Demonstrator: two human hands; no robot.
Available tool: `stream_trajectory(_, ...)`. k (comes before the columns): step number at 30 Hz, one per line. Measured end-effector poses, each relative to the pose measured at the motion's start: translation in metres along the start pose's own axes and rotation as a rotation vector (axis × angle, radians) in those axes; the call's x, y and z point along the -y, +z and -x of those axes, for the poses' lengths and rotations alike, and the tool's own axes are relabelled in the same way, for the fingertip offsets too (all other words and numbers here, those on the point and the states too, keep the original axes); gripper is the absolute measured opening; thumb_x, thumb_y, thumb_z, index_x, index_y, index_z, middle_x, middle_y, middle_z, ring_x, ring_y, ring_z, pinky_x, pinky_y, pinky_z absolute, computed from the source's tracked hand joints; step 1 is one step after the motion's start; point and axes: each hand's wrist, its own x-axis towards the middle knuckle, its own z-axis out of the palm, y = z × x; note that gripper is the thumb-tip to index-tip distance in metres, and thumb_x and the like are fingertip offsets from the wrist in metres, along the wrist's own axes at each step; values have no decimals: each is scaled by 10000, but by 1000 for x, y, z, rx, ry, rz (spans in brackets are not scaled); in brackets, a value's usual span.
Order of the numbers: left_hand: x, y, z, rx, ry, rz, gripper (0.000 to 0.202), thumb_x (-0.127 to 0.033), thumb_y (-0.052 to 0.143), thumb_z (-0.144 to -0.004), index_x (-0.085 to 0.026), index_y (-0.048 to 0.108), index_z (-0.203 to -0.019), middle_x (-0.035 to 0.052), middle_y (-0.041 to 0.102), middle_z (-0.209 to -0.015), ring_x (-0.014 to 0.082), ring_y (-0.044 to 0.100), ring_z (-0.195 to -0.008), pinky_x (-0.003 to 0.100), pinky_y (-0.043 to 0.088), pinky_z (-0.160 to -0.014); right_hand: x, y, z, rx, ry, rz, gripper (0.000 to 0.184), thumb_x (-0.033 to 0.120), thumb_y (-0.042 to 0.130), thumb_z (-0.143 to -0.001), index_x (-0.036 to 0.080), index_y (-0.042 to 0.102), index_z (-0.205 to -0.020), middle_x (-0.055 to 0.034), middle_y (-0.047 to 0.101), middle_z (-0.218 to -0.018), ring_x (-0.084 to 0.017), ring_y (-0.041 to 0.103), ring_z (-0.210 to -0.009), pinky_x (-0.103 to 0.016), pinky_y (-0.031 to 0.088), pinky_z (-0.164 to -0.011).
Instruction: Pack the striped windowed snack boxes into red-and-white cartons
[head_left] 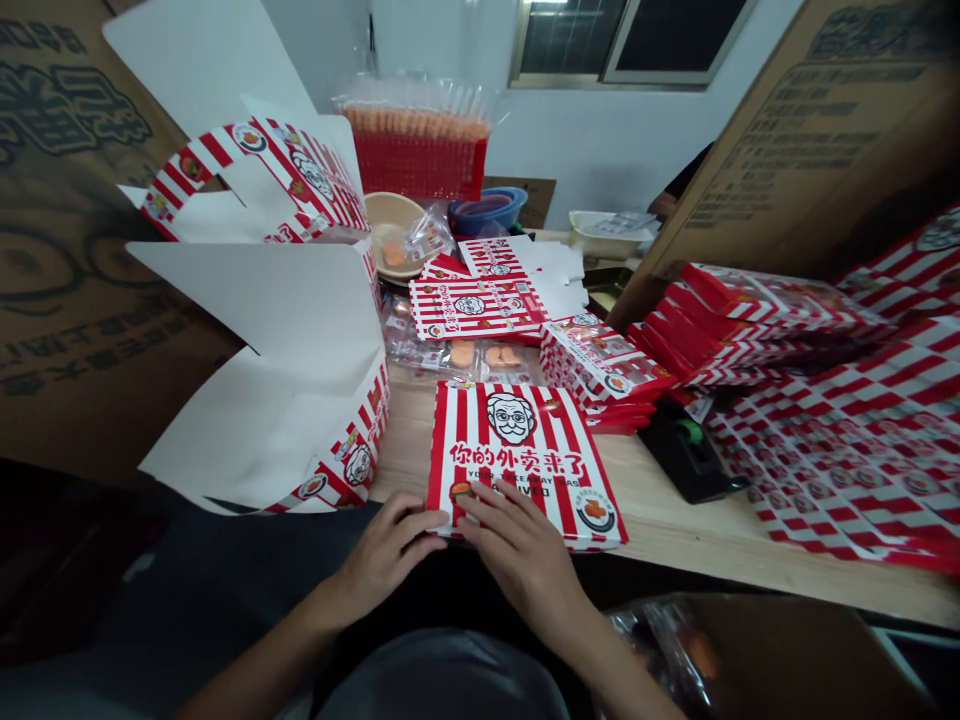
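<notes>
A flat red-and-white striped box (pixel 525 450) with a cartoon face and Chinese lettering lies closed at the near edge of the wooden table (pixel 675 520). My left hand (pixel 386 555) curls against the box's near left corner, fingertips pinching its edge. My right hand (pixel 521 550) lies over the near edge beside it, fingers stretched onto the lid. Both hands touch the box at its front side.
Unfolded striped box blanks (pixel 300 330) stand heaped at left. Stacks of closed boxes (pixel 607 365) and flat blanks (pixel 847 440) fill the right, with a black tape dispenser (pixel 686 450) between. Bowls (pixel 397 225), a red crate (pixel 420 150) and large cardboard cartons (pixel 810 130) stand behind.
</notes>
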Motion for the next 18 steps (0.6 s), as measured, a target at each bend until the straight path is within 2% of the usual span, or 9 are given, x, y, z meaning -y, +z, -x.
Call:
stream_trajectory(3,1,3,5,-35,-9,-14,199,-229,446,-905,-197,518,-1088,27,522,-935,101,561,-866,193,515,-740,-4,-2,6,58,-10,-80,225,173,405,-919,207,628,-919,12,655,-1111,-154,557,-1108,-365,430,-981)
stream_trajectory(6,0,7,8,-50,-22,30,180,-173,453,-899,-200,539,-1054,14,502,-893,85,550,-819,170,503,-705,-8,-6,11,85,45,-88,238,170,417,-917,181,561,-1105,-16,661,-1100,-108,575,-1072,-307,406,-998)
stream_trajectory(8,0,8,10,-51,-25,41,193,-148,449,-896,-203,546,-1053,15,492,-886,86,539,-809,173,495,-689,-10,-8,17,79,63,2,277,212,461,-904,169,527,-1169,-44,630,-1158,-123,554,-1105,-322,350,-1040)
stream_trajectory(11,-1,6,9,-102,-3,-50,192,-122,489,-867,-209,565,-1021,32,491,-920,124,523,-871,254,490,-750,-14,-8,34,37,89,212,296,209,501,-884,167,537,-1174,-67,583,-1224,-172,496,-1180,-374,225,-1098)
stream_trajectory(14,-8,5,2,-162,38,-228,163,-97,577,-805,-187,584,-942,58,528,-1002,179,504,-976,407,420,-904,-18,-8,58,-85,181,293,277,139,522,-862,157,557,-1136,-87,635,-1141,-182,501,-1176,-399,222,-1088)
stream_trajectory(16,-16,8,-7,-123,100,-308,148,-112,588,-803,-166,593,-941,73,580,-1059,199,501,-1032,455,340,-981,-20,-8,69,-164,212,259,246,107,529,-849,174,580,-1080,-74,677,-1057,-174,533,-1139,-400,267,-1061)
stream_trajectory(18,-26,15,-18,-44,200,-334,163,-127,533,-845,-146,604,-991,80,624,-1085,210,504,-1067,446,314,-999,-18,-8,73,-203,222,222,232,92,514,-849,187,589,-1047,-60,693,-1015,-171,559,-1106,-402,280,-1050)
